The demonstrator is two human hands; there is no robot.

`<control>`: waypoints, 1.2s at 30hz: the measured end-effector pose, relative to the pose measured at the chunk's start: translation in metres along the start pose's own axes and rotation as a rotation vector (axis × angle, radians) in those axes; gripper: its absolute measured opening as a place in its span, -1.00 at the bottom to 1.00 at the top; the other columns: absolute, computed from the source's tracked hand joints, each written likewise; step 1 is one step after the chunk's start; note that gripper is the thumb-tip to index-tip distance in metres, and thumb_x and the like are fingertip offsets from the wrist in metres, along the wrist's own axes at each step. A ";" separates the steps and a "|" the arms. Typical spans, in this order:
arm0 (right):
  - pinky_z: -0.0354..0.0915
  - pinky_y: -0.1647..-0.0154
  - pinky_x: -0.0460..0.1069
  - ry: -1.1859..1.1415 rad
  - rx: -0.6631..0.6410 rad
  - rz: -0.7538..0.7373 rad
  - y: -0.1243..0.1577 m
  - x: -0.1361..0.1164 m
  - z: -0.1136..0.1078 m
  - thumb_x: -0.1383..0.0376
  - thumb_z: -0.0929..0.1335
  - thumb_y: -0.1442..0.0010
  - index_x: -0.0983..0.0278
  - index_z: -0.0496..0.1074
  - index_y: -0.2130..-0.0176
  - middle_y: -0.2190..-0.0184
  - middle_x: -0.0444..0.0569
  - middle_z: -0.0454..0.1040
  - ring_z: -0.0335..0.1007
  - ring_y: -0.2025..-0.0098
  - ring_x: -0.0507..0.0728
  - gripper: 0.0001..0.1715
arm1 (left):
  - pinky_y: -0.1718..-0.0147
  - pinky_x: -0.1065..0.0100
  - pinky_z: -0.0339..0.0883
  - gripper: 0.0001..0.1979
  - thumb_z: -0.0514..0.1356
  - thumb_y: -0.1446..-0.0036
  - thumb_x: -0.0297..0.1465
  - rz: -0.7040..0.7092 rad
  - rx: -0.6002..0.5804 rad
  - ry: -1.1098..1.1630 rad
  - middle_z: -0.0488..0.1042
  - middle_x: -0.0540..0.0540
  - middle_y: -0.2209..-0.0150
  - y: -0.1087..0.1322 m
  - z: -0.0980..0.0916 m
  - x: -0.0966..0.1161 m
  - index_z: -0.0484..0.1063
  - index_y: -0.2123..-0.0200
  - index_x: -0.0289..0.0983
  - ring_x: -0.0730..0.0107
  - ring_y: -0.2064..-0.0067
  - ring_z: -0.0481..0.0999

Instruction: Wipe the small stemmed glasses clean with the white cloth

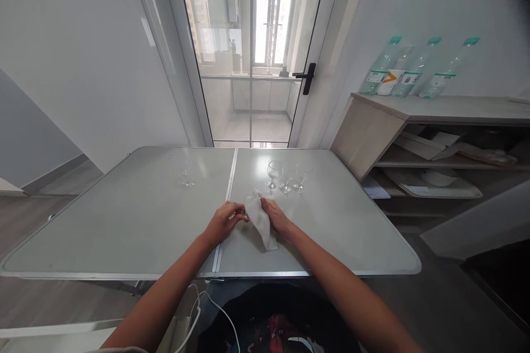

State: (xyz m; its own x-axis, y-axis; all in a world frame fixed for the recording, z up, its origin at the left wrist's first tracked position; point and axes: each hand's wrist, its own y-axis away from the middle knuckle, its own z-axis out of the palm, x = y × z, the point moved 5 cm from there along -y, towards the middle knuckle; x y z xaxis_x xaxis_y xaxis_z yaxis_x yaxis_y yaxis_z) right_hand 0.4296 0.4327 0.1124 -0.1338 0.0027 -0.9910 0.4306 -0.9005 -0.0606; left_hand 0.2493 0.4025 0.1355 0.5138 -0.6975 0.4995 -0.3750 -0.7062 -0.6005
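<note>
My left hand [226, 222] is closed in a pinch on the clear edge of a glass, most of which is hidden by the fingers and cloth. My right hand [275, 216] grips a white cloth [261, 225] pressed against that glass, its loose end hanging toward me. Just beyond the cloth, three clear stemmed glasses stand upright in a group: a left one [273, 171], a middle one [285, 182] and a right one [300, 181]. Off to the left, another clear glass [186, 179] stands on the table, faint against its surface.
The pale folding table [124, 226] has a metal seam down its middle. Behind it is a glazed door [252, 110] with a black handle [307, 78]. At right, a wooden shelf unit [372, 127] carries several plastic bottles [439, 74]. A white cable [219, 309] hangs near my lap.
</note>
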 end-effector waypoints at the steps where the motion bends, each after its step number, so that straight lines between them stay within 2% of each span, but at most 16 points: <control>1: 0.24 0.40 -0.06 0.003 0.017 -0.009 -0.001 0.000 -0.001 -0.34 0.34 -0.21 0.28 0.45 0.32 0.45 -0.08 0.46 0.31 0.43 0.07 -0.26 | 0.24 0.31 0.37 -0.92 0.19 -0.38 -0.34 -0.009 -0.010 0.013 0.54 -0.03 0.33 0.000 0.001 -0.001 0.47 0.19 -0.19 0.33 0.26 0.49; 3: 0.23 0.42 -0.06 0.027 0.067 -0.012 -0.003 0.001 -0.006 -0.30 0.37 -0.21 0.27 0.44 0.32 0.46 -0.10 0.45 0.31 0.43 0.08 -0.32 | 0.22 0.31 0.40 -0.92 0.23 -0.35 -0.33 -0.029 0.004 0.050 0.52 -0.03 0.28 -0.001 0.001 -0.003 0.46 0.13 -0.19 0.34 0.25 0.50; 6: 0.15 0.47 -0.07 0.121 0.179 -0.053 -0.005 -0.001 -0.014 -0.28 0.37 -0.22 0.26 0.37 0.41 0.53 -0.15 0.36 0.22 0.47 0.06 -0.33 | 0.18 0.29 0.44 -0.67 0.29 -0.30 -0.30 -0.067 0.062 0.109 0.51 -0.07 0.19 -0.001 -0.001 -0.006 0.39 -0.09 -0.17 0.34 0.22 0.50; 11: 0.07 0.47 -0.06 0.229 0.252 -0.180 -0.005 -0.007 -0.014 -0.24 0.29 -0.31 0.24 0.29 0.46 0.55 -0.18 0.24 0.10 0.48 0.03 -0.34 | 0.04 0.17 0.39 -0.57 0.25 -0.34 -0.28 0.000 -0.007 0.046 0.55 -0.12 0.13 0.000 0.002 -0.004 0.33 -0.24 -0.14 0.27 0.14 0.52; 14: 0.02 0.49 -0.05 0.248 0.300 -0.203 -0.001 -0.011 -0.011 -0.21 0.25 -0.36 0.24 0.24 0.48 0.57 -0.19 0.19 0.05 0.50 0.03 -0.34 | 0.12 0.21 0.37 -0.39 0.33 -0.24 -0.14 -0.052 -0.074 0.049 0.56 -0.08 0.19 0.003 0.010 -0.011 0.30 -0.28 -0.15 0.30 0.26 0.49; 17: 0.01 0.47 -0.05 0.291 0.306 -0.223 -0.001 -0.020 -0.006 -0.16 0.26 -0.38 0.24 0.26 0.49 0.57 -0.20 0.19 0.06 0.49 0.03 -0.37 | 0.26 0.30 0.34 -0.28 0.34 -0.19 -0.04 -0.178 -0.123 0.204 0.52 -0.02 0.27 0.005 0.017 -0.019 0.27 -0.31 -0.19 0.36 0.35 0.43; 19: 0.06 0.43 -0.05 0.311 0.330 -0.240 -0.003 -0.028 -0.004 -0.13 0.26 -0.39 0.25 0.33 0.46 0.53 -0.17 0.26 0.13 0.46 0.05 -0.39 | 0.25 0.31 0.33 -0.31 0.31 -0.21 -0.02 -0.248 -0.080 0.314 0.51 -0.02 0.29 0.004 0.016 -0.022 0.31 -0.30 -0.20 0.34 0.32 0.43; 21: 0.18 0.33 -0.04 0.306 0.421 -0.277 -0.005 -0.037 -0.006 -0.10 0.27 -0.39 0.26 0.44 0.38 0.35 -0.08 0.41 0.29 0.33 0.09 -0.45 | 0.17 0.28 0.34 -0.37 0.27 -0.24 0.00 -0.305 0.020 0.429 0.52 -0.08 0.24 0.001 0.012 -0.022 0.37 -0.25 -0.22 0.28 0.24 0.46; 23: 0.26 0.16 -0.02 0.308 0.538 -0.341 -0.006 -0.045 -0.006 -0.07 0.28 -0.40 0.26 0.52 0.24 0.08 0.03 0.46 0.37 0.12 0.15 -0.51 | 0.14 0.29 0.34 -0.44 0.23 -0.27 0.02 -0.356 0.120 0.559 0.52 -0.17 0.07 -0.002 0.006 -0.024 0.44 -0.16 -0.23 0.24 0.14 0.47; 24: 0.27 0.12 -0.02 0.321 0.574 -0.367 -0.006 -0.046 -0.004 -0.05 0.29 -0.41 0.26 0.53 0.20 0.02 0.04 0.45 0.37 0.08 0.16 -0.53 | 0.16 0.31 0.35 -0.48 0.23 -0.27 0.01 -0.376 0.158 0.625 0.49 -0.20 -0.03 -0.003 0.005 -0.024 0.46 -0.11 -0.22 0.26 0.12 0.47; 25: 0.26 0.14 -0.02 0.338 0.587 -0.378 -0.006 -0.046 -0.001 -0.04 0.28 -0.41 0.26 0.52 0.18 0.05 0.03 0.46 0.38 0.11 0.15 -0.54 | 0.20 0.34 0.35 -0.52 0.25 -0.26 -0.01 -0.396 0.192 0.683 0.44 -0.21 -0.11 -0.003 0.003 -0.025 0.47 -0.06 -0.22 0.30 0.13 0.46; 27: 0.23 0.27 -0.03 0.362 0.548 -0.359 -0.008 -0.041 0.008 -0.02 0.26 -0.44 0.25 0.50 0.21 0.28 -0.06 0.46 0.33 0.30 0.11 -0.56 | 0.25 0.38 0.36 -0.55 0.33 -0.22 -0.07 -0.439 0.245 0.775 0.38 -0.18 -0.19 -0.004 0.002 -0.029 0.46 -0.06 -0.18 0.37 0.17 0.45; 29: 0.19 0.34 -0.03 0.340 0.464 -0.330 -0.011 -0.032 0.017 0.00 0.25 -0.45 0.23 0.47 0.22 0.43 -0.15 0.40 0.26 0.41 0.09 -0.59 | 0.21 0.37 0.39 -0.50 0.38 -0.18 -0.13 -0.472 0.286 0.842 0.39 -0.17 -0.16 -0.003 0.002 -0.033 0.42 -0.12 -0.15 0.38 0.16 0.46; 31: 0.21 0.32 -0.04 0.259 0.409 -0.318 -0.014 -0.024 0.022 0.04 0.26 -0.44 0.21 0.45 0.12 0.40 -0.15 0.43 0.31 0.39 0.10 -0.67 | 0.13 0.34 0.41 -0.49 0.39 -0.17 -0.18 -0.478 0.294 0.875 0.42 -0.17 -0.12 -0.002 0.003 -0.034 0.40 -0.14 -0.16 0.34 0.10 0.48; 33: 0.25 0.29 -0.04 0.195 0.416 -0.319 -0.015 -0.020 0.021 0.09 0.31 -0.41 0.19 0.41 0.05 0.34 -0.15 0.47 0.36 0.33 0.11 -0.74 | 0.09 0.32 0.40 -0.46 0.42 -0.15 -0.22 -0.458 0.269 0.889 0.42 -0.17 -0.08 -0.002 0.004 -0.032 0.40 -0.15 -0.16 0.33 0.10 0.49; 36: 0.30 0.20 -0.03 0.218 0.395 -0.356 -0.017 -0.020 0.021 0.18 0.35 -0.36 0.20 0.43 0.13 0.28 -0.11 0.49 0.41 0.23 0.13 -0.85 | 0.13 0.33 0.40 -0.35 0.46 -0.08 -0.25 -0.421 0.218 0.914 0.40 -0.13 -0.02 -0.003 0.007 -0.029 0.38 -0.22 -0.15 0.40 0.18 0.47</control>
State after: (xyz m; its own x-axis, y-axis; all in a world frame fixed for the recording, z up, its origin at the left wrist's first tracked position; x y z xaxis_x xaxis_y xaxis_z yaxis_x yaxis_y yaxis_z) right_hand 0.4064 0.4394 0.1362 -0.0050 0.3877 -0.9218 0.0211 -0.9215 -0.3877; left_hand 0.2405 0.4255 0.1184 -0.2463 -0.2884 0.9253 -0.1055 -0.9410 -0.3214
